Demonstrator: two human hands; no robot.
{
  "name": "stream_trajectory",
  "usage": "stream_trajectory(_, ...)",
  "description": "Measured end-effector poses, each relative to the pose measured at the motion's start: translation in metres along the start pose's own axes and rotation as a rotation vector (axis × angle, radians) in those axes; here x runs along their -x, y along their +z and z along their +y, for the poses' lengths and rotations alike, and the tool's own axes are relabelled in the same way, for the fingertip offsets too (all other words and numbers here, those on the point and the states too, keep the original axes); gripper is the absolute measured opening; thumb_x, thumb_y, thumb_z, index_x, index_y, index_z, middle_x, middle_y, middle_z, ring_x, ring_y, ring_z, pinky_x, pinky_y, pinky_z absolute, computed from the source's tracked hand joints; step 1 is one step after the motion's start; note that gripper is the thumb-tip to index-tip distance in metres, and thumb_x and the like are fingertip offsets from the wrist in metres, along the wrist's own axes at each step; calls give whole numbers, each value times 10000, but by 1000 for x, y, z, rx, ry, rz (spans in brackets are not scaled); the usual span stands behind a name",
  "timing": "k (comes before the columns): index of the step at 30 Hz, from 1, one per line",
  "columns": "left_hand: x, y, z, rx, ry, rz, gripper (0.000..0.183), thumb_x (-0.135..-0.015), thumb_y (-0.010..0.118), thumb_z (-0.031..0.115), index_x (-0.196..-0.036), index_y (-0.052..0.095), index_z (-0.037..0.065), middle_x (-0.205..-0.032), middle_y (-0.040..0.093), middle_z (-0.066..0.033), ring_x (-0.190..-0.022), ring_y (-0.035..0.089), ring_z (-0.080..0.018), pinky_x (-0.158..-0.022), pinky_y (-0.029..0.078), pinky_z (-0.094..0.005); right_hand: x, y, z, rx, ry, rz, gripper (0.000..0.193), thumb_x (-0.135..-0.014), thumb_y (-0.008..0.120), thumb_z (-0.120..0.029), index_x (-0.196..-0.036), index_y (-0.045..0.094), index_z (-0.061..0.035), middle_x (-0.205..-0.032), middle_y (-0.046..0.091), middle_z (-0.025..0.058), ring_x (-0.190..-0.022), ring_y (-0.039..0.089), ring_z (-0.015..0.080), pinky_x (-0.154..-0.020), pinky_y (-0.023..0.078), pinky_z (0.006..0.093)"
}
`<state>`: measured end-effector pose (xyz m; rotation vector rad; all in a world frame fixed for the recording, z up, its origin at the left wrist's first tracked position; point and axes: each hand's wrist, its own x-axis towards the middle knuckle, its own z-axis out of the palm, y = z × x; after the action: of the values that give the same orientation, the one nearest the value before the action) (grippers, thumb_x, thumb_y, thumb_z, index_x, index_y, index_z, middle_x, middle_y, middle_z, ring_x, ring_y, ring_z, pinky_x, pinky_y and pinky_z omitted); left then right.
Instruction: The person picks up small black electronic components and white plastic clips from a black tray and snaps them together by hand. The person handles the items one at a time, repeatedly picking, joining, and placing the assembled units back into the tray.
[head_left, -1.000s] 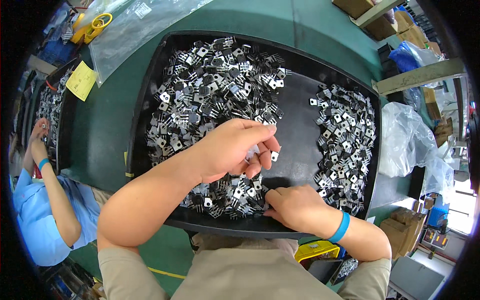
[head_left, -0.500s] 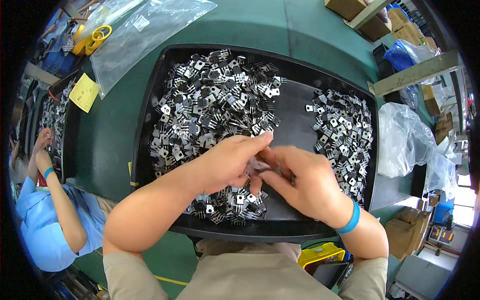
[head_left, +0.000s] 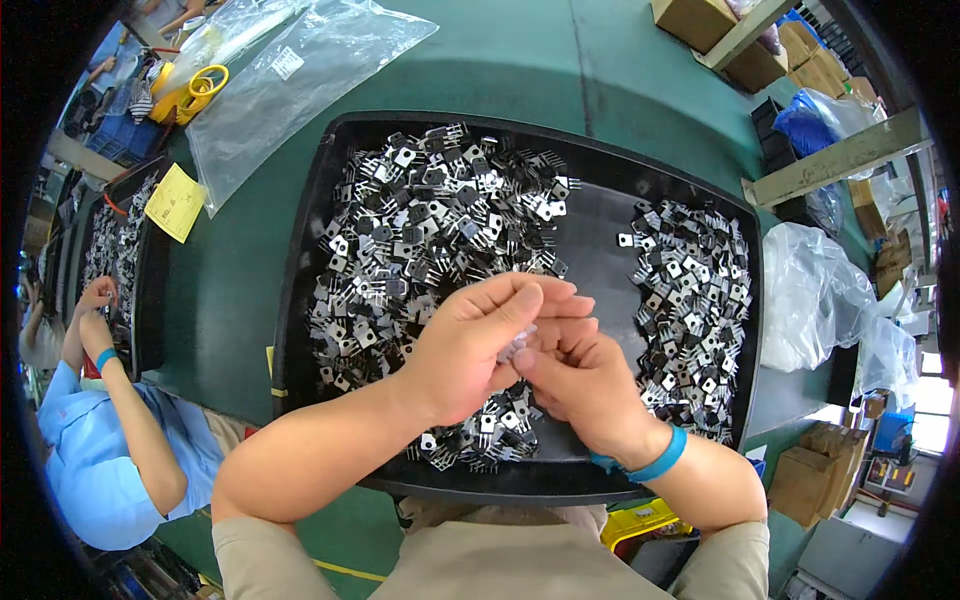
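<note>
My left hand (head_left: 475,345) is cupped above the black tray (head_left: 600,476), its fingers curled around small whitish, translucent pieces (head_left: 515,346) whose kind I cannot make out. Facing it, my right hand (head_left: 585,385), a blue band at its wrist, presses its thumb against the same pieces while its fingers bend behind them. The two hands meet, hiding part of what they hold. Beneath and beyond them a large heap of three-legged power transistors (head_left: 400,235) fills the tray's left side. Along the right side lies a smaller heap of transistors (head_left: 695,300), with bare tray floor between.
A clear plastic bag (head_left: 300,85), yellow-handled scissors (head_left: 205,85) and a yellow note (head_left: 175,203) lie at far left. On the left a co-worker in a blue shirt (head_left: 110,450) works at another tray (head_left: 148,290). Clear bags (head_left: 815,300) and a metal post (head_left: 840,160) stand right.
My right hand has turned and its wrist has dropped inward, its thumb now against the pieces. My left fingers reach out further. The whole view has shifted, so the tray sits slightly lower.
</note>
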<state>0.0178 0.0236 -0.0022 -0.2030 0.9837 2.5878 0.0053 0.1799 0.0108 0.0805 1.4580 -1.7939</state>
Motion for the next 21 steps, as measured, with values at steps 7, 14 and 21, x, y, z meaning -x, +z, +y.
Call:
stream_trajectory(7, -5, -12, -4, 17, -13, 98, 299, -1015, 430, 248, -1160, 543, 12, -1083, 640, -148, -955, 652, -219, -737, 542, -291, 2, 0, -1, -168, 59, 57, 63, -913, 614, -103, -898, 621, -42, -673, 519, -67, -518, 410, 6, -439, 282, 178)
stream_trajectory(14, -6, -13, 2, -198, -66, 168, 314, -1004, 465, 290, -1125, 597, 32, -813, 586, -32, -580, 462, -67, -474, 342, -184, 9, -7, -10, 54, -103, 170, 70, -893, 640, -66, -854, 601, -23, -680, 534, -58, -601, 425, -9, -520, 326, 168)
stream_trajectory(21, -3, -6, -1, -235, -235, 104, 338, -990, 508, 276, -1121, 606, -20, -729, 551, -15, -567, 451, -54, -463, 321, -183, 3, -22, -9, 561, -365, 208, 118, -871, 663, -63, -928, 574, -10, -731, 539, -44, -652, 460, 36, -593, 403, 196)
